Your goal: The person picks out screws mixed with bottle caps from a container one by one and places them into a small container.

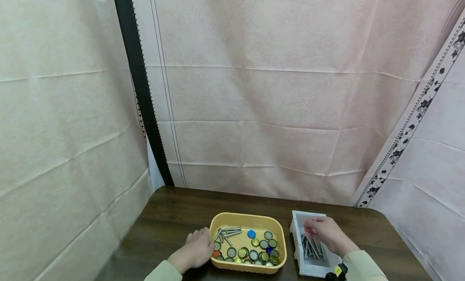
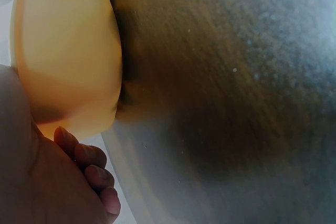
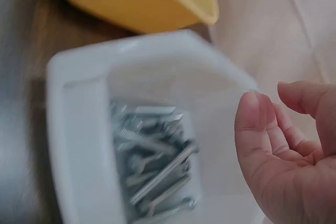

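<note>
1. My right hand (image 1: 325,230): thumb and fingers parted, over white bin (image 1: 298,252).
2. Silvery bolts (image 3: 163,174) jumbled inside (threading shows only in right-wrist view).
3. My left hand (image 1: 197,248): fingers loosely bent, at left side of yellow tray (image 1: 248,267); head view alone shows caps (image 1: 253,255), more bolts (image 1: 232,233) within.
4. Dark wood-grained table (image 1: 163,216); creased pale cloth (image 1: 272,91) beyond.

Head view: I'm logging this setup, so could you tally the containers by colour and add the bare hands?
Yellow containers: 1 (the tray)
White containers: 1 (the bin)
Bare hands: 2 (left hand, right hand)
Total: 4
</note>
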